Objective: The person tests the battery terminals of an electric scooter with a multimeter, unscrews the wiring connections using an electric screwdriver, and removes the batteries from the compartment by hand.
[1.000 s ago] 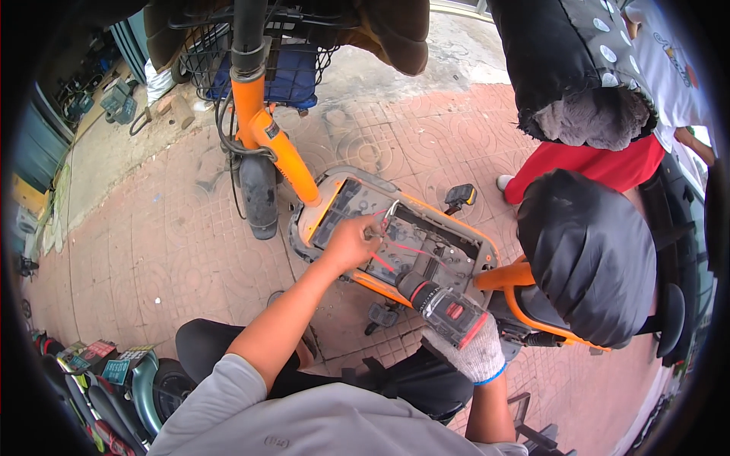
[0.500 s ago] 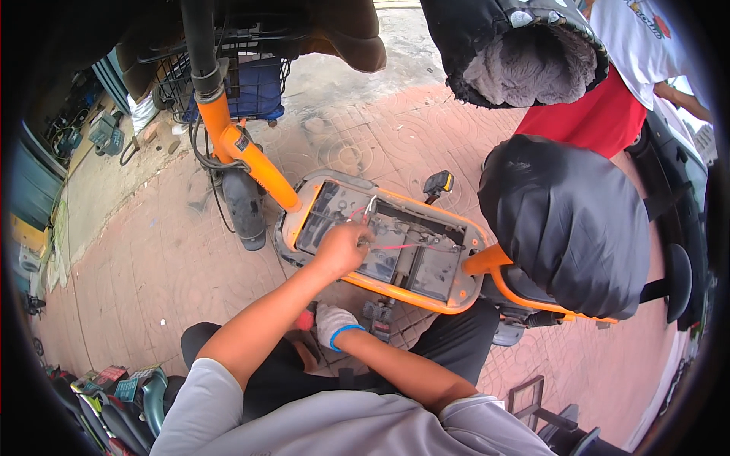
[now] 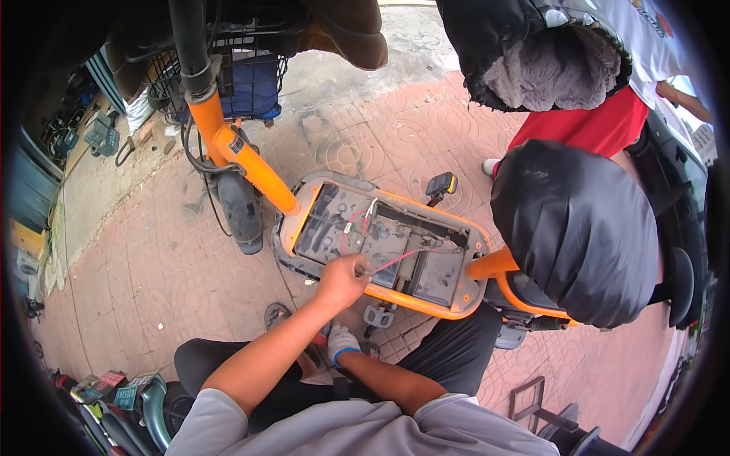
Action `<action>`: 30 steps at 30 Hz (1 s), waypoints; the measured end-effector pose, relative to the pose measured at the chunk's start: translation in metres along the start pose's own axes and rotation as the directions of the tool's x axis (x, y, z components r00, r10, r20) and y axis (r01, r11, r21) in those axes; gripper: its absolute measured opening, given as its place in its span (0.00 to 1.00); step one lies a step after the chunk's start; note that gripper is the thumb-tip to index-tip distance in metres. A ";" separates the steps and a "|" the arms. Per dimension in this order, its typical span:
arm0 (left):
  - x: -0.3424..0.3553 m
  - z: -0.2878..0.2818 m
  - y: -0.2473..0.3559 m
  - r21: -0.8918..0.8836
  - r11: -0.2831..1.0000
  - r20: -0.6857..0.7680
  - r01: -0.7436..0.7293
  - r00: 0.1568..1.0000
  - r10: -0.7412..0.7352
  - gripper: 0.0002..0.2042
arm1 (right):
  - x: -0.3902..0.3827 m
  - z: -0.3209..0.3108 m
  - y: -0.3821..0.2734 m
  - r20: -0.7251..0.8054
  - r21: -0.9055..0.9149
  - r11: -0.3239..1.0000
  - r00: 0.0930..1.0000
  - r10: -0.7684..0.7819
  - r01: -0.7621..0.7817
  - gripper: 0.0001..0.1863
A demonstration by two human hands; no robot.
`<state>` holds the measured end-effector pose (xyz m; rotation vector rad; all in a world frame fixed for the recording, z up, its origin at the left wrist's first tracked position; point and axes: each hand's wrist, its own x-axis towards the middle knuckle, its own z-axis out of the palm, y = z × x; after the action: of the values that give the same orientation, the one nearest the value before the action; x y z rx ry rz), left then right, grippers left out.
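My bare left hand is closed in a pinch at the near edge of an orange electric bike's open footboard compartment. A thin red wire runs from the compartment's right part to its fingers. Dark, dusty battery blocks fill the compartment, with a short white-tipped lead lying on them. My right hand, in a white knit glove with a blue cuff, is low between my knees. Its fingers look curled around something reddish, mostly hidden, that I cannot make out.
Pedals stick out on the far side and near side. A black-covered saddle stands at right, the front wheel at left. Someone in red trousers stands beyond. A metal frame sits at lower right.
My left hand has moved from over the batteries back toward me to the near rim, drawing the red wire along. My gloved right hand has shifted slightly right and lower.
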<state>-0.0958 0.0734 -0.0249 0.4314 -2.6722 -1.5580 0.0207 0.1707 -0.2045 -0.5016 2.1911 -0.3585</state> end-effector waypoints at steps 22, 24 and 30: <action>0.004 0.000 0.018 -0.204 0.979 0.033 0.015 0.999 -0.008 0.08 | -0.047 -0.293 0.049 -0.162 0.909 -0.342 0.959 0.231 0.236 0.18; 0.004 0.000 0.008 -0.226 0.974 0.038 0.028 0.999 -0.019 0.09 | -0.040 -0.295 0.040 -0.151 0.921 -0.317 0.959 0.241 0.225 0.17; 0.005 0.002 -0.012 -0.376 0.915 0.041 0.144 0.989 -0.139 0.13 | -0.036 -0.274 0.030 -0.203 0.897 -0.346 0.951 0.234 0.276 0.14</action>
<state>-0.0980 0.0681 -0.0371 0.6049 -2.3060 -2.0648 -0.1825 0.2363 -0.0262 0.6490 1.1533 -2.2654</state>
